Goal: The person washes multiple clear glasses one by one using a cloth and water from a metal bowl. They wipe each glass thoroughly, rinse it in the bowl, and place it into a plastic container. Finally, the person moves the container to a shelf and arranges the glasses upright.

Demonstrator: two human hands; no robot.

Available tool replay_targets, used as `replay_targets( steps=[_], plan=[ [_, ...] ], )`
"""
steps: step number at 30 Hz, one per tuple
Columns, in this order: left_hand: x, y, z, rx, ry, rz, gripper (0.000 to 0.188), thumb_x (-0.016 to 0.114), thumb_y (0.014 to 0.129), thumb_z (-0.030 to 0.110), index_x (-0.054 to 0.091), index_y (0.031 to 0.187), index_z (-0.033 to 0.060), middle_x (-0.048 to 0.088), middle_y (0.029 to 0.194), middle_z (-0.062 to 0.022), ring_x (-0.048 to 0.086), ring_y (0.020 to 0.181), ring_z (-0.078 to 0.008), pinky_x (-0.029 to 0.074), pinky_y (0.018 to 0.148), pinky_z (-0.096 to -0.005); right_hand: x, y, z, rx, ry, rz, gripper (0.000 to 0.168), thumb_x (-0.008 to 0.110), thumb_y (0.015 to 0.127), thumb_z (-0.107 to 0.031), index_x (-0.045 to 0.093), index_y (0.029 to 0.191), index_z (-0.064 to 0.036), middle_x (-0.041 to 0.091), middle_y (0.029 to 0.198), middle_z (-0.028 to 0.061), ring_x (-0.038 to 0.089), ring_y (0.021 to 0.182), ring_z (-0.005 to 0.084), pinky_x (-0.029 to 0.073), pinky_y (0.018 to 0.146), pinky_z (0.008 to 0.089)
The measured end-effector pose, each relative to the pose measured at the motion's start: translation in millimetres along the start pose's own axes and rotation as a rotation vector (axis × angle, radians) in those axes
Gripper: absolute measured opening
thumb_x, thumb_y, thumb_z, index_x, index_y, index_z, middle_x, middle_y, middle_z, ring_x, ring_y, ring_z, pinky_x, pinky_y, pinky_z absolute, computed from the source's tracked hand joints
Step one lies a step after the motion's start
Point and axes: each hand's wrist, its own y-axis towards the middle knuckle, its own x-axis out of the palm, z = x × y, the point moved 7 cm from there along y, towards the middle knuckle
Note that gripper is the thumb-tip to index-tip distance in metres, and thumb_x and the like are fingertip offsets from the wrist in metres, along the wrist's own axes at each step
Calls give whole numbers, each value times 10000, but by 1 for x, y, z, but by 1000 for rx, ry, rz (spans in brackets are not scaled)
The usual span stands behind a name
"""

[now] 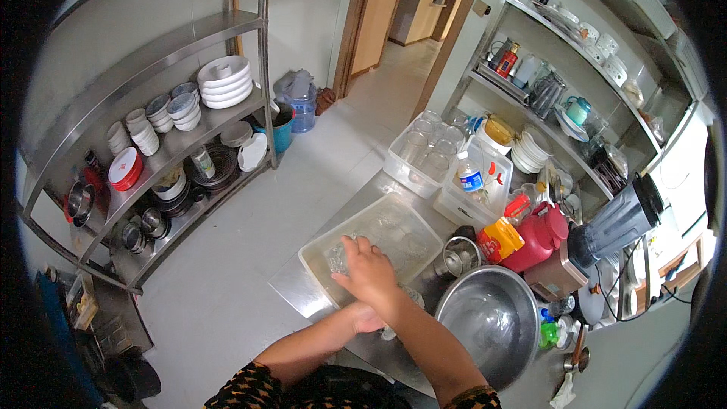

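My right hand point(368, 272) reaches over a rectangular translucent plastic tub point(311, 264), its thumb and fingers around a clear glass point(337, 260) at the tub's near left part. More clear glassware point(392, 227) lies inside the tub. Under my right wrist, my left hand point(368, 317) is at the tub's near edge; its fingers are mostly hidden, and a pale, rough-textured cloth point(413, 296) shows beyond and below it. To the right stands a large stainless steel bowl point(488, 324), with a smaller metal cup point(457, 257) just behind it.
Behind the tub, a plastic bin point(417, 182) holds upright glasses; another bin point(463, 213) has a bottle point(470, 173) in it. A red jug point(537, 236) and a blender point(613, 221) crowd the right. Steel shelving point(227, 119) with dishes stands left across the floor.
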Motion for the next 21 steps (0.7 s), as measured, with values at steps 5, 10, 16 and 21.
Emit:
replay_targets(
  steps=[5, 10, 16, 21],
  plan=[
    [-11, 3, -8, -26, -109, 54, 385, 419, 879, 386, 526, 1072, 70, 540, 1122, -110, 516, 1022, -240, 402, 874, -399, 34, 24, 4, 5, -162, -77, 671, 680, 668, -322, 380, 1220, -89, 464, 1108, 107, 437, 1041, 277, 372, 845, 421],
    [-8, 2, -5, -48, -162, 29, 405, 474, 854, 373, 518, 1079, 40, 543, 1125, -121, 531, 1005, -249, 425, 852, -390, 53, 38, 7, 36, -234, -163, 659, 682, 666, -342, 402, 1217, -112, 482, 1096, 89, 395, 1073, 237, 310, 847, 399],
    [-29, 8, -15, -57, -269, -27, 420, 439, 865, 392, 517, 1081, 41, 545, 1118, -129, 532, 1005, -265, 424, 852, -415, 71, 47, 15, 63, -305, -266, 668, 679, 665, -367, 396, 1222, -131, 484, 1123, 77, 386, 1092, 220, 293, 836, 393],
    [-25, 3, -11, -83, -305, 54, 397, 413, 881, 385, 509, 1097, 67, 528, 1141, -126, 517, 1031, -262, 412, 866, -434, 84, 50, 26, 127, -284, -297, 678, 678, 665, -392, 391, 1223, -137, 471, 1156, 84, 366, 1128, 225, 292, 861, 412]
  ],
)
